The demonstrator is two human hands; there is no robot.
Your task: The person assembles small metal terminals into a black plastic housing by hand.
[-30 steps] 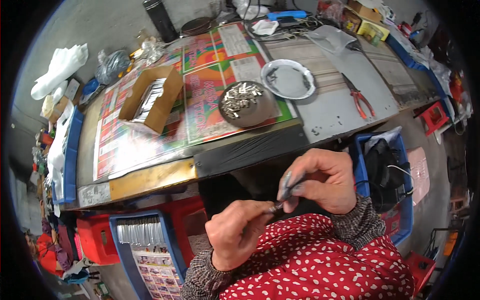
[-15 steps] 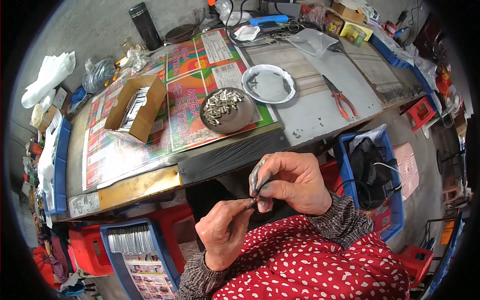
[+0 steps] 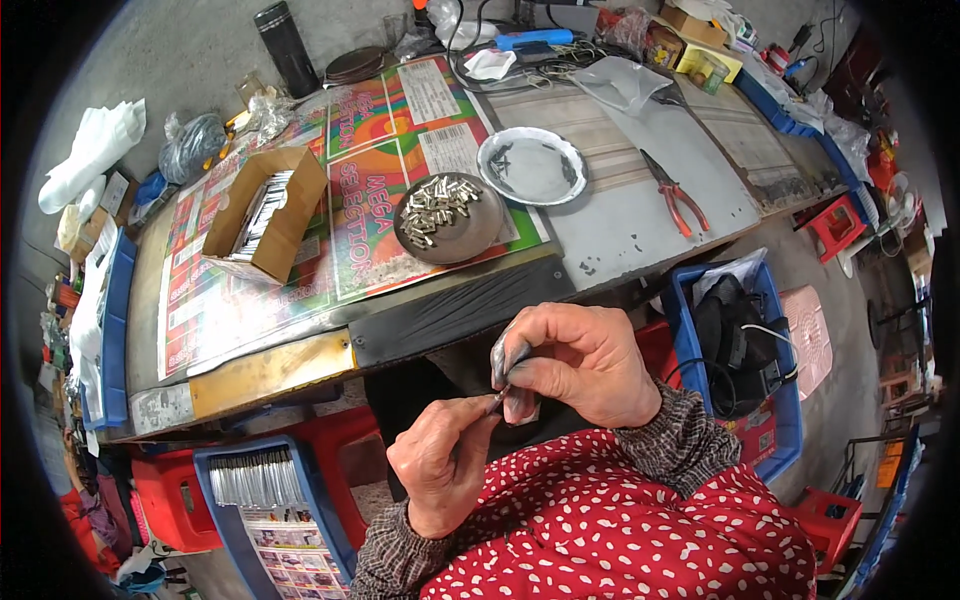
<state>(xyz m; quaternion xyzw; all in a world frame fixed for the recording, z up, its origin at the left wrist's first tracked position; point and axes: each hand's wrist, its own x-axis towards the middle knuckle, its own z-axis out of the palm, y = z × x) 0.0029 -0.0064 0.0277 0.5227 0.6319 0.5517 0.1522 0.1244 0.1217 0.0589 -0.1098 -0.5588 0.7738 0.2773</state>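
Over my lap, in front of the table edge, both hands meet at the fingertips. My left hand (image 3: 441, 462) is closed in a pinch on something small and thin that I cannot make out. My right hand (image 3: 580, 365) curls just above and to the right, thumb against darkened fingers; what it grips is mostly hidden by them. On the table ahead, a round dark plate (image 3: 468, 240) carries a heap of small silvery metal tubes (image 3: 436, 209). Beside it stands a white-rimmed dish (image 3: 540, 180) with a few dark slivers in it.
An open cardboard box (image 3: 303, 215) of thin pale pieces stands at left on the table. Red-handled pliers (image 3: 680, 208) lie at right. Below the table are a blue tray (image 3: 222, 498) of silvery rods at left and a blue crate (image 3: 792, 425) with a black bag at right.
The whole view has shifted slightly, so the table things sit a little further left. Both hands keep their pinch, with only a small movement at the fingertips.
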